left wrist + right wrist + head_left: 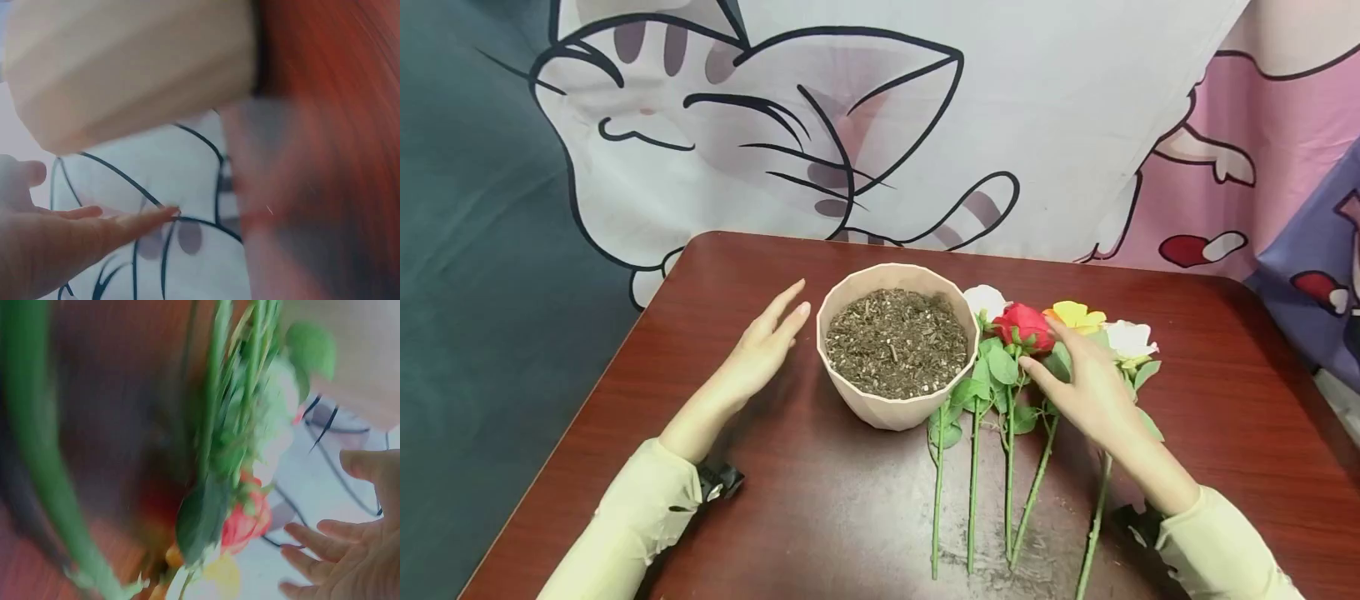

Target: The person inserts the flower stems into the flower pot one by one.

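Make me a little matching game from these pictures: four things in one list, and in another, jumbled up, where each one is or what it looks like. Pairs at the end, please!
Things:
1. pot
2. red flower
3. left hand
4. right hand

Place or look:
A. Between a white bloom and the yellow bloom, seen from the head camera
B. Over some of the green leaves, thumb and fingers apart
C. Beige, with dark soil inside
D. To the left of the beige container, not touching it

Right pairs: 1-C, 2-A, 3-D, 4-B
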`<act>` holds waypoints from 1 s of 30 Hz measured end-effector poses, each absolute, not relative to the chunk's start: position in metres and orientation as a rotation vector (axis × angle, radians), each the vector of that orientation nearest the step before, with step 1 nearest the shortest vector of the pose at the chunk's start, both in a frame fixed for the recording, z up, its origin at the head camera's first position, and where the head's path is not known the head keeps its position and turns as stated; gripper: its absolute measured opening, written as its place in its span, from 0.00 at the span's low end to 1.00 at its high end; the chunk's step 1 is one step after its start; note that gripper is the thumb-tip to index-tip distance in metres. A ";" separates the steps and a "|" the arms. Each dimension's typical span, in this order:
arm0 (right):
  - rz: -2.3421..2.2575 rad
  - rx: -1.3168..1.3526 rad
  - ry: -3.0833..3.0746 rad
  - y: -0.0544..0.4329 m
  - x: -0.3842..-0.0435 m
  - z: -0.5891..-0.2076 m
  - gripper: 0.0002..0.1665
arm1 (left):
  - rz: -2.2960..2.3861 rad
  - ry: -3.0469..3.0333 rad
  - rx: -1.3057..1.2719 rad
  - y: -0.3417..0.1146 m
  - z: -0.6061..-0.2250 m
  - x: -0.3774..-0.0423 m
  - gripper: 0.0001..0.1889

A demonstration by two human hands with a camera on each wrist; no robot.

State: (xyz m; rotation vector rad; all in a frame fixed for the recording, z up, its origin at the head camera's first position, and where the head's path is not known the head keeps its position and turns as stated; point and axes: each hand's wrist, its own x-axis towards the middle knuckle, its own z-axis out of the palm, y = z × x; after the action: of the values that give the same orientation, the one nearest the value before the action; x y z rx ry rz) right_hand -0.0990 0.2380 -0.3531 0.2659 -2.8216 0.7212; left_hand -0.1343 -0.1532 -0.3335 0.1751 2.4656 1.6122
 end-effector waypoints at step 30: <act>1.032 0.675 -3.273 0.138 -0.056 -0.388 0.19 | 2.000 1.993 0.237 -0.134 -0.315 -0.122 0.26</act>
State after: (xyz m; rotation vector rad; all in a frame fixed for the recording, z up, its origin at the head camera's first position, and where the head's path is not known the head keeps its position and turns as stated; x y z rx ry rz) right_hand -0.0565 0.1382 -0.3877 0.6746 -3.2729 1.0323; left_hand -0.1224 -0.1336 -0.3154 0.2368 1.9929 1.9997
